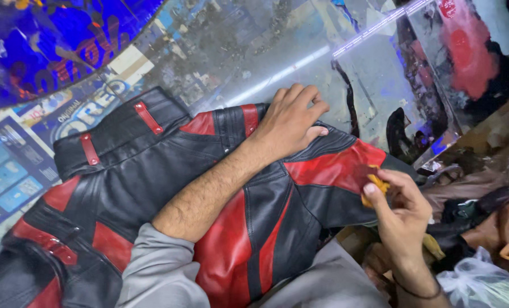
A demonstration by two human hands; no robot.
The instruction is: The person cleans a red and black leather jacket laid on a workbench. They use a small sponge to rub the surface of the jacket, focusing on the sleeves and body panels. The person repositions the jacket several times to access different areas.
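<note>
A black and red leather garment (152, 182) lies spread over a worn, paint-stained table (254, 51). My left hand (291, 120) rests flat on it near its far edge, fingers curled, pressing the leather down. My right hand (400, 211) is at the garment's right side, pinching a small yellow-orange cloth (375, 183) against a red panel (334, 165). My grey sleeve (157, 268) covers part of the garment in the foreground.
A glossy blue sheet (49, 40) lies at the top left. Printed paper (15, 165) covers the table's left side. A red-stained pane (465, 51) leans at the top right. Dark clothing and a white plastic bag (482, 282) are piled at the lower right.
</note>
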